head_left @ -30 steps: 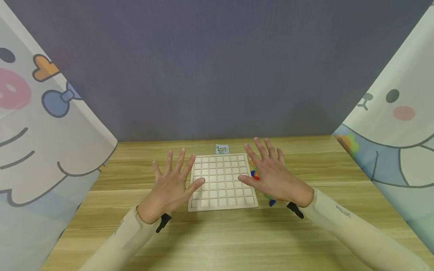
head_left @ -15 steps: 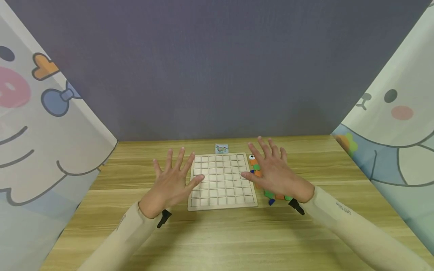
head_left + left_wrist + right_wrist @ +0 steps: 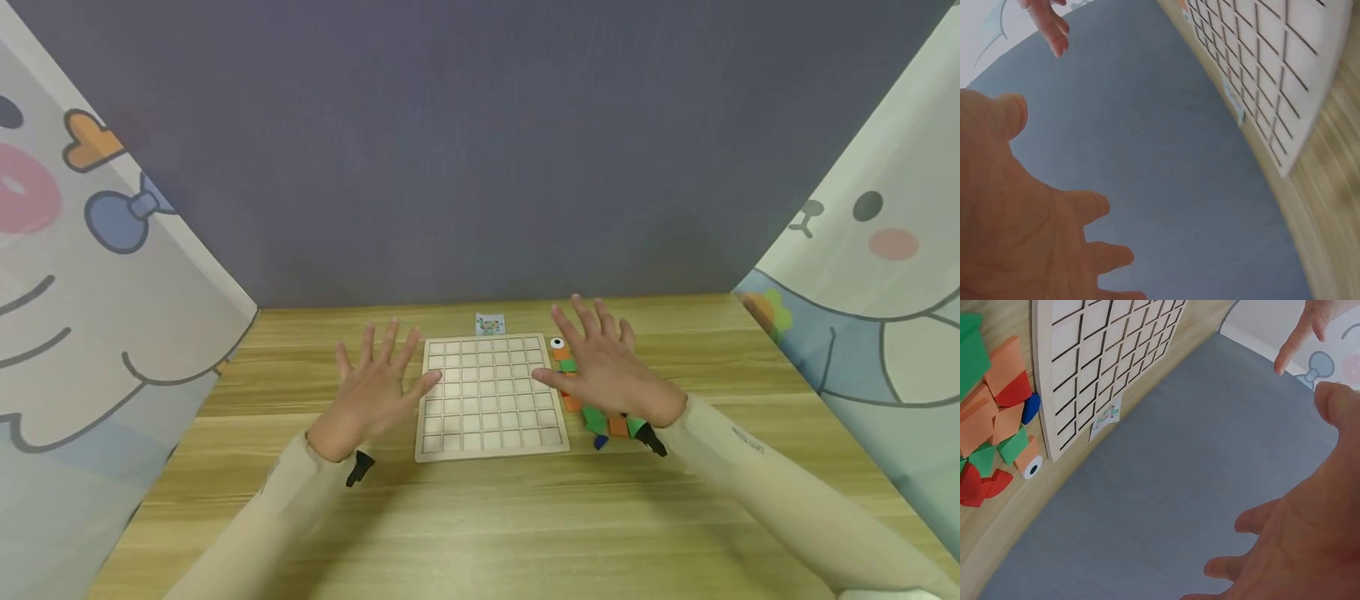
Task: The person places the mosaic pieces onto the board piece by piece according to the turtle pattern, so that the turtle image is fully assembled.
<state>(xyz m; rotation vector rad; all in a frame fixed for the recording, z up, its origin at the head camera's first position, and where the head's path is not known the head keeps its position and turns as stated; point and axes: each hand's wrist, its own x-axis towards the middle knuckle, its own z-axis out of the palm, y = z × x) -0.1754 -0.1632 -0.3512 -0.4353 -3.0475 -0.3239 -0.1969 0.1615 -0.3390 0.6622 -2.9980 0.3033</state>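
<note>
Both hands hover over the table with fingers spread and hold nothing. In the head view my left hand [image 3: 372,398] is at the left edge of a pale wooden grid board [image 3: 491,396], its thumb overlapping the board. On the other side, my right hand [image 3: 609,373] is above a heap of coloured pieces, thumb over the board's right edge. That heap shows orange pieces [image 3: 1007,365], green pieces [image 3: 1013,445], red pieces [image 3: 1001,481], a blue piece [image 3: 1030,408] and a white eye piece [image 3: 1032,467] in the right wrist view. Part of the heap is hidden beneath the right hand.
A small printed card [image 3: 490,324] lies just behind the board. The wooden table [image 3: 480,525] ends at a dark grey back panel [image 3: 480,150]. Cartoon-printed sheets stand at the left [image 3: 97,333] and right [image 3: 885,250].
My left hand has shifted slightly up and left, and its thumb covers less of the board. My right hand has risen a little, uncovering more coloured pieces and the eye piece.
</note>
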